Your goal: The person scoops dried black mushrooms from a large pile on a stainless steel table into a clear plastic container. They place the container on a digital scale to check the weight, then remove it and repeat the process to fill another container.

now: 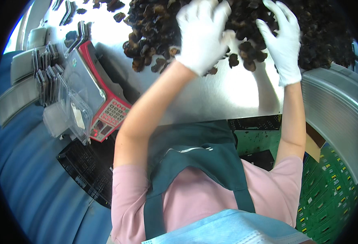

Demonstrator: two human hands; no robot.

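Observation:
My left hand (pixel 202 38), in a white glove, reaches over a broad heap of dark brown mushrooms (pixel 151 26) that look like wood ear. It is back up and blurred, and whatever is under its fingers is hidden. Also gloved, my right hand (pixel 284 45) is at the heap farther right, thumb and fingers spread, with no piece visible in its grasp. A few loose mushrooms (pixel 248 55) lie between the hands on the shiny metal tabletop (pixel 194 100).
Left of the heap stands a red electronic scale (pixel 113 113) with a keypad and lit display. Clear plastic trays (pixel 78 113) and stacked clear containers (pixel 46 82) are beside it. At right are nested clear plastic containers (pixel 331 100). Black crates (pixel 87 170) and green crates (pixel 325 195) sit lower down.

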